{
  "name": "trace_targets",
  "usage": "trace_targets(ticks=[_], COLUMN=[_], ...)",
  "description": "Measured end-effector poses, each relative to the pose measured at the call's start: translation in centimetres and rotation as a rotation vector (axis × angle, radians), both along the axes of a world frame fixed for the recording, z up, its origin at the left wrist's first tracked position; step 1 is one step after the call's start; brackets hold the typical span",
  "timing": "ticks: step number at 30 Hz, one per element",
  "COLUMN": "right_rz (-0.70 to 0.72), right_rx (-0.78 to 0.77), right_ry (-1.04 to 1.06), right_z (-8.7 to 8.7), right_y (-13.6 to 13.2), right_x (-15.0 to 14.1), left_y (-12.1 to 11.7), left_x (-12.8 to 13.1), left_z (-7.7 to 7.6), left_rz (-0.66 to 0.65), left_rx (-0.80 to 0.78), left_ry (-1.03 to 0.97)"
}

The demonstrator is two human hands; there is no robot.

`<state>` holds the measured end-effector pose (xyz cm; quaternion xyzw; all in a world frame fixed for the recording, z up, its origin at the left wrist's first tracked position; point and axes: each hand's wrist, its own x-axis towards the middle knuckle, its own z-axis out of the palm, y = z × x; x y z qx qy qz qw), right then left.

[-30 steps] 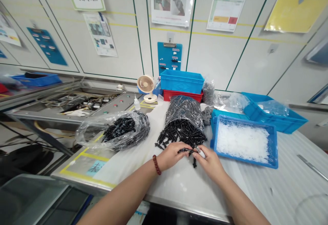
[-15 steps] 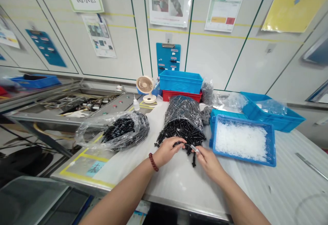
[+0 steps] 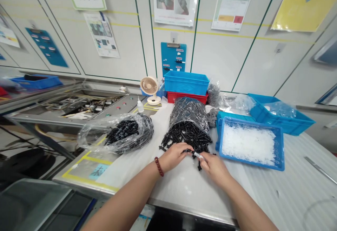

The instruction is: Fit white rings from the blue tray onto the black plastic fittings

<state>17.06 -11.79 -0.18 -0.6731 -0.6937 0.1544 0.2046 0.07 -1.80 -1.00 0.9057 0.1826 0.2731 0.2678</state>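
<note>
Partly, the left hand (image 3: pixel 174 156) hides its pinched black piece (image 3: pixel 187 150); the right hand (image 3: pixel 213 166) pinches a whitish tool (image 3: pixel 198 155).

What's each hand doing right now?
Left hand: closed on a black part.
Right hand: closed on a whitish, pen-like tool.

The single view looks from the person's head, over the table's (image 3: pixel 195 196) near edge, forward and down toward the wall (image 3: pixel 223 55). It is wide: forearms rise from the bottom edge, nearest it; the left hand (image 3: pixel 173 156) and right hand (image 3: pixel 215 168) sit below centre, the wall farther off.
</note>
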Motion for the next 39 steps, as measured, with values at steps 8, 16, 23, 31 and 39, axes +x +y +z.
trace_targets(ticks=[8, 16, 23, 31, 39], right_rz=[-0.003, -0.047, -0.085, -0.107, -0.114], right_rx=[-0.002, -0.027, -0.037, -0.044, -0.033], right_ry=[-0.006, -0.064, -0.154, -0.204, -0.208], right_z=[0.03, 0.09, 0.18, 0.37, 0.30], right_y=[-0.21, -0.11, -0.23, -0.26, -0.28], right_x=[-0.06, -0.20, -0.50, -0.46, -0.41], left_y=[-0.20, -0.34, -0.45, -0.59, -0.64], left_x=[0.06, 0.05, 0.12, 0.05, 0.11], left_z=[0.43, 0.58, 0.62, 0.72, 0.70], left_rz=[-0.001, -0.012, -0.055, -0.055, -0.063], left_rx=[-0.107, -0.148, -0.140, -0.159, -0.226], left_ry=[0.014, 0.013, 0.043, 0.018, 0.005])
